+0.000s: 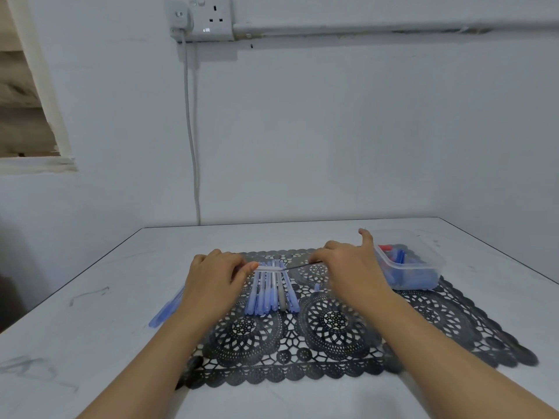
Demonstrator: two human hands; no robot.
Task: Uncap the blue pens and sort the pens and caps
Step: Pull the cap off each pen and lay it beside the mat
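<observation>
— Nearest?
— Forearms over the black lace mat [332,343]. On it, a row of blue pens [269,294] lies lengthwise, near to far.
— The hands?
— The left hand [211,276] and right hand [351,267] each pinch one pen [270,268], held crosswise above the row. A clear tub [423,267] sits right.

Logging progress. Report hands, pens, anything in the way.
Both busy: left hand and right hand pinch one pen, crosswise over the row of pens. Row lies on the mat; tub of caps at right. Nothing blocking.
</observation>
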